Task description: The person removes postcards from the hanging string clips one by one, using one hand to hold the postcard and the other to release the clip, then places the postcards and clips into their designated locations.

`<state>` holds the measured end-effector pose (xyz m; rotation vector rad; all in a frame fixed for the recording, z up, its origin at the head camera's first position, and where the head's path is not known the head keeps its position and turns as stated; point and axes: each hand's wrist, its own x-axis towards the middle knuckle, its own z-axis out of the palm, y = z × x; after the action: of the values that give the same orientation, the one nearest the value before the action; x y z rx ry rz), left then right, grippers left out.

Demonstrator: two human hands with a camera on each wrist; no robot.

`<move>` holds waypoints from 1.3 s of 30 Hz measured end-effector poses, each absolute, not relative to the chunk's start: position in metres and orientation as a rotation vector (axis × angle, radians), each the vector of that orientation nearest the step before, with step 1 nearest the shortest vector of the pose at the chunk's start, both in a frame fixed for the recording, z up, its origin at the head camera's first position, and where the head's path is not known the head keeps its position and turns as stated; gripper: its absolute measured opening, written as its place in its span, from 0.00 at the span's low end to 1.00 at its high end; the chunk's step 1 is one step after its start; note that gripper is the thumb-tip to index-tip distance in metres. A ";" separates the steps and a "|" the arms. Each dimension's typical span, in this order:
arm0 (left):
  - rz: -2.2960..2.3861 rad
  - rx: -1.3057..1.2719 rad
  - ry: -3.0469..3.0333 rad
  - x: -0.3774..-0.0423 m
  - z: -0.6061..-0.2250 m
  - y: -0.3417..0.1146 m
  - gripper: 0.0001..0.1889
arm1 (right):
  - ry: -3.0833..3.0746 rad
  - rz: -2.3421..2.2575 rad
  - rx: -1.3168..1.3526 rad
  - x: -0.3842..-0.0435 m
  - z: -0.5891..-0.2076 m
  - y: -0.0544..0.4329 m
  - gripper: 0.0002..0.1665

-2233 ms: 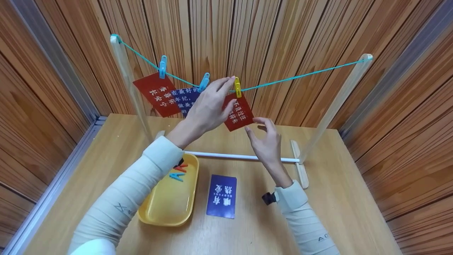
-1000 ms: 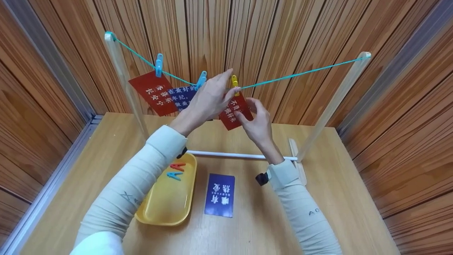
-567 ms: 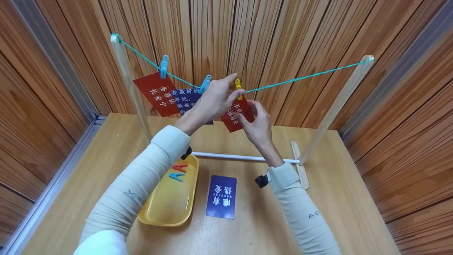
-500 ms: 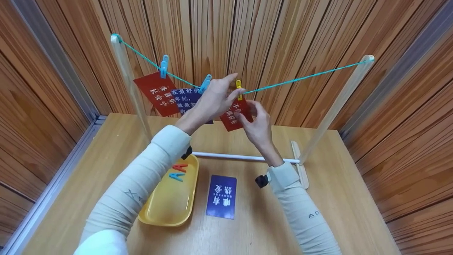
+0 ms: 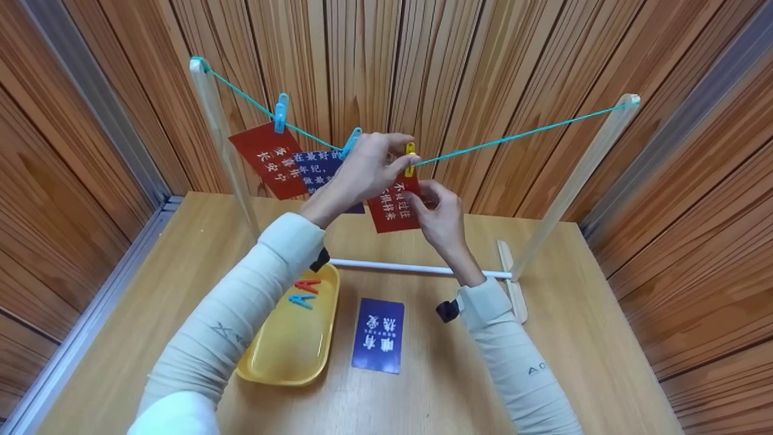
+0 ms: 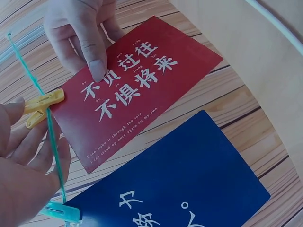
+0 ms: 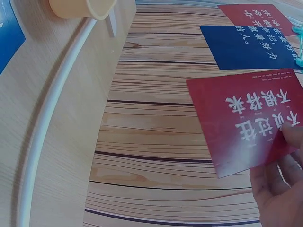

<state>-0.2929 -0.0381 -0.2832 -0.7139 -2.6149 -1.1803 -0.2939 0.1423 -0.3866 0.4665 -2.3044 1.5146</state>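
My left hand (image 5: 368, 166) pinches a yellow clothespin (image 6: 46, 105) at its handle end, with the thumb on one side and fingers on the other. The clothespin sits across the teal string (image 5: 507, 139), its jaws at the top edge of a red card (image 6: 137, 90) printed with white characters. That card's right side is held by my right hand (image 5: 444, 217), thumb on the printed face and fingers behind. Left of it hangs a blue card (image 6: 208, 175) on a light-blue clothespin (image 5: 350, 143), partly hidden by my left hand. Another red card (image 5: 266, 160) hangs farther left from a blue clothespin (image 5: 280, 113).
Two wooden posts (image 5: 574, 181) carry the string, joined low down by a white rod (image 5: 416, 267). On the table (image 5: 459, 386) stand a yellow tray (image 5: 329, 344) with a red clothespin (image 5: 307, 285) and a blue one in it, and a flat blue card (image 5: 378, 336).
My right hand has moved from below the red card's corner to pinch its right side. The left thumb has come onto the yellow clothespin. Card and clothespin now sit lower, the card straighter.
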 end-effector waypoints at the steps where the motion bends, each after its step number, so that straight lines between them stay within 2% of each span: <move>1: -1.185 -0.707 -2.612 -0.293 -0.283 -0.038 0.26 | -2.301 1.517 0.472 -0.295 -0.387 0.143 0.19; 7: -1.238 -0.682 -2.562 -0.293 -0.283 -0.036 0.23 | -2.278 1.553 0.496 -0.297 -0.386 0.147 0.19; 18: -1.175 -0.691 -2.549 -0.289 -0.284 -0.033 0.23 | -2.287 1.586 0.537 -0.297 -0.387 0.151 0.21; 27: -1.066 -0.763 -2.478 -0.289 -0.285 -0.030 0.20 | -2.263 1.591 0.577 -0.297 -0.387 0.148 0.17; 39: -1.159 -0.679 -2.323 -0.287 -0.286 -0.030 0.13 | -2.243 1.652 0.581 -0.292 -0.383 0.145 0.17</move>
<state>-0.2875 -0.0305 -0.2864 -0.6795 -2.3234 -1.1590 -0.2925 0.1445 -0.3827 0.5812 -2.2433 1.6525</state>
